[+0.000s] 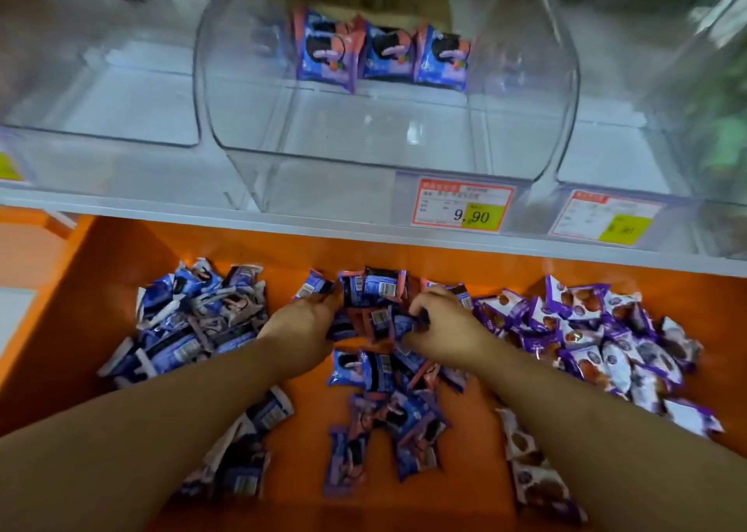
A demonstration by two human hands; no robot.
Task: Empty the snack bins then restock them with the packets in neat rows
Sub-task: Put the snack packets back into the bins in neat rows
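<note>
A person leans over an orange shelf strewn with snack packets, both bare forearms reaching into the middle heap of pink-and-blue packets; the left hand lies among them with fingers curled at a packet's edge, though the fingertips are buried in the pile and whether it truly grips anything cannot be told; the right hand pinches one blue packet between thumb and fingers; to the left sits a heap of blue-and-white packets, partly covered by the left forearm; to the right spreads a heap of purple packets picturing round brown cakes, its nearer part hidden under the right forearm and blurred toward the bottom edge; above, on a white shelf, the clear middle bin holds three pink-and-blue packets standing upright in a row at its back; the neighbouring left bin is cut off by the frame and the right bin is smeared by blur; a price tag on the middle bin reads 9.90, its smaller print illegible; a second tag is too blurred to read.
</note>
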